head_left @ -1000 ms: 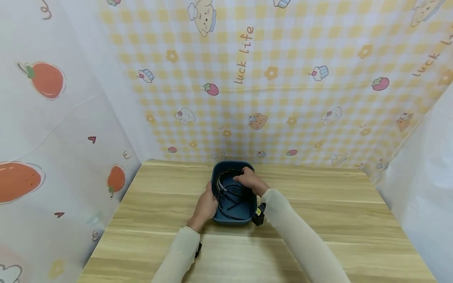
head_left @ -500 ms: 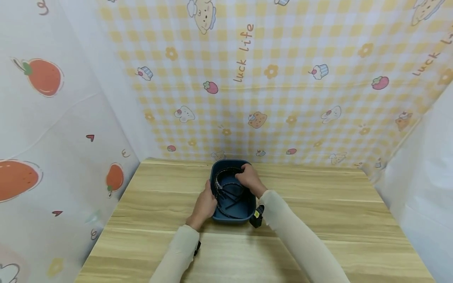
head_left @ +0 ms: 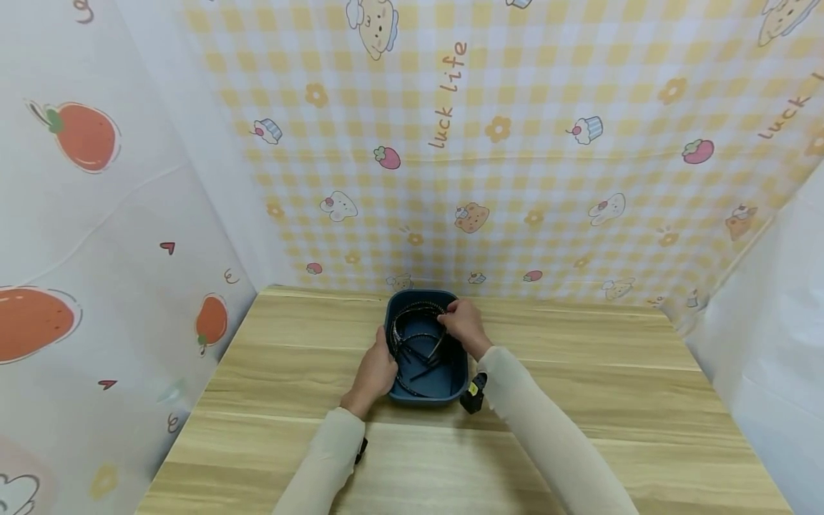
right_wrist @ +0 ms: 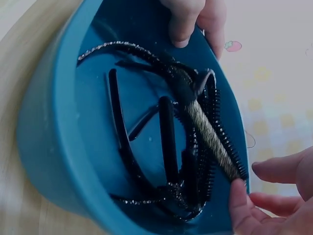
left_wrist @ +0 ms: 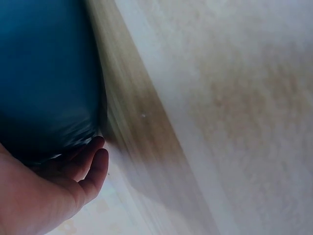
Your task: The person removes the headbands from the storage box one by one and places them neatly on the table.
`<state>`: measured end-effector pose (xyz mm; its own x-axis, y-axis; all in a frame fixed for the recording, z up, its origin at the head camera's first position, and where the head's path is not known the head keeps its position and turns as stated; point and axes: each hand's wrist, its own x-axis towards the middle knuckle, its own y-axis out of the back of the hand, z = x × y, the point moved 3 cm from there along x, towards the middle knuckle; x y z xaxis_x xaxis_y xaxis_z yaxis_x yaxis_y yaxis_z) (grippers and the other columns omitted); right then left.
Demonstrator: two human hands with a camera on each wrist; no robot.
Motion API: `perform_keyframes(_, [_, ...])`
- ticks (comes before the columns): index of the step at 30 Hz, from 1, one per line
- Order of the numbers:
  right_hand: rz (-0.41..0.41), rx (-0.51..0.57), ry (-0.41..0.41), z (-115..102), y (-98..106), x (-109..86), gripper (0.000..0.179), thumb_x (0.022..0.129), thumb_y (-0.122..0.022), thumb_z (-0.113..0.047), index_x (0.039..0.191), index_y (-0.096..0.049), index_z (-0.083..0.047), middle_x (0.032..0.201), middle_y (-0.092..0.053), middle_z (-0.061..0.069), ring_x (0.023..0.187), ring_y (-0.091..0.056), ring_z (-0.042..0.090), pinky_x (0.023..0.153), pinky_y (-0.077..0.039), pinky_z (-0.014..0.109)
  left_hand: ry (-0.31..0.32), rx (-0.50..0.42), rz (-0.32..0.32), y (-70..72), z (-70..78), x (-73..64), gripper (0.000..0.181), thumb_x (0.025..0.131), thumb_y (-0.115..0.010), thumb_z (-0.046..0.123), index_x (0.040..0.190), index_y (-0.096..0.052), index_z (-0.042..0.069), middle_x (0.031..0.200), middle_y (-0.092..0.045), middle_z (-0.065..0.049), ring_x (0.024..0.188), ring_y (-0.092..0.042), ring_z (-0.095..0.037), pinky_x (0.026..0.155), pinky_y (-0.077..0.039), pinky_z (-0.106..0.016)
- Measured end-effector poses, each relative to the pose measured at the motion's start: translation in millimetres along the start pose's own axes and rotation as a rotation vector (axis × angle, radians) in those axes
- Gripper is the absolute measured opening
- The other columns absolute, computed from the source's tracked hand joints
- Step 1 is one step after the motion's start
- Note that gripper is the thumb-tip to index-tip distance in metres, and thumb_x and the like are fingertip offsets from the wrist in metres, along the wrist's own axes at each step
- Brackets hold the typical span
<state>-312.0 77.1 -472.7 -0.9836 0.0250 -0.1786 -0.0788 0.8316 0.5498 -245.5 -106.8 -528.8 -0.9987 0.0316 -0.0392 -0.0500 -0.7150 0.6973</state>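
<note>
A deep blue basin (head_left: 428, 399) stands on the table and holds several dark headbands (right_wrist: 168, 139), some with glittering trim. My left hand (head_left: 375, 368) grips the basin's left wall; in the right wrist view its thumb is inside the rim and other fingers are outside. In the left wrist view, curled fingers show beside the blue wall. At the basin's far right, my right hand (head_left: 465, 325) pinches a headband with a shiny gold-black band (right_wrist: 212, 137) between thumb and fingers. Its lower part overlaps the other headbands in the basin.
The wood-grain table (head_left: 611, 400) extends on both sides of the basin. Right behind its back edge hangs a yellow checked cloth (head_left: 534, 179). White sheeting (head_left: 161, 214) with fruit prints closes off the left side.
My right hand has shifted slightly right, and the headband it pinches has swung up toward the basin's right rim. My left hand keeps its grip on the basin.
</note>
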Motion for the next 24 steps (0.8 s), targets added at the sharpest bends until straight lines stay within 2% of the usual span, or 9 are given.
perform_keyframes(3, [-0.036,0.057,-0.013,3,-1,1.0,0.033,0.091,-0.068,-0.007,0.12,-0.064,0.007,0.118,-0.064,0.024,0.084,-0.071,0.029,0.073,-0.058,0.033,0.0,-0.003,-0.003,-0.2,-0.3,0.1,0.068,0.094,-0.04,-0.002,0.155,-0.011,-0.009,0.06,-0.05,-0.007,0.05,-0.044,-0.018,0.05,-0.034,-0.031])
perform_keyframes(7, [-0.08,0.114,-0.026,6,-1,1.4,0.031,0.091,-0.069,-0.006,0.119,-0.065,0.005,0.117,-0.063,0.022,0.079,-0.069,0.024,0.067,-0.058,0.03,-0.001,0.0,-0.002,-0.5,-1.6,1.3,0.067,0.094,-0.04,-0.001,0.155,-0.011,-0.009,0.066,-0.056,-0.012,0.053,-0.049,-0.019,0.052,-0.037,-0.033])
perform_keyframes(14, [-0.109,0.15,-0.045,10,1,1.5,0.027,0.091,-0.067,-0.005,0.117,-0.065,0.004,0.107,-0.064,0.019,0.072,-0.064,0.019,0.063,-0.058,0.029,-0.013,0.009,0.011,-1.1,-3.1,2.3,0.066,0.095,-0.04,-0.001,0.154,-0.013,-0.009,0.096,-0.067,-0.026,0.07,-0.062,-0.024,0.064,-0.048,-0.039])
perform_keyframes(17, [-0.108,0.15,-0.059,11,3,2.2,0.027,0.091,-0.066,-0.004,0.116,-0.065,0.005,0.104,-0.065,0.019,0.068,-0.064,0.018,0.062,-0.058,0.03,-0.013,0.01,0.009,-2.2,-3.7,2.4,0.066,0.095,-0.041,-0.001,0.155,-0.013,-0.009,0.098,-0.067,-0.026,0.072,-0.062,-0.024,0.065,-0.049,-0.038])
perform_keyframes(21, [-0.105,0.148,-0.058,11,6,1.5,0.027,0.091,-0.066,-0.003,0.117,-0.065,0.005,0.1,-0.066,0.019,0.066,-0.063,0.018,0.061,-0.058,0.03,-0.003,-0.002,0.001,-2.2,-3.2,1.6,0.067,0.096,-0.041,-0.001,0.155,-0.012,-0.008,0.089,-0.066,-0.023,0.068,-0.061,-0.023,0.063,-0.048,-0.037])
perform_keyframes(24, [-0.107,0.151,-0.04,11,9,-0.1,0.029,0.091,-0.064,-0.003,0.119,-0.064,0.005,0.101,-0.067,0.019,0.067,-0.063,0.018,0.061,-0.058,0.029,-0.011,0.001,0.011,-1.6,-2.9,1.3,0.066,0.096,-0.041,-0.001,0.155,-0.013,-0.008,0.1,-0.067,-0.027,0.076,-0.065,-0.028,0.068,-0.051,-0.04])
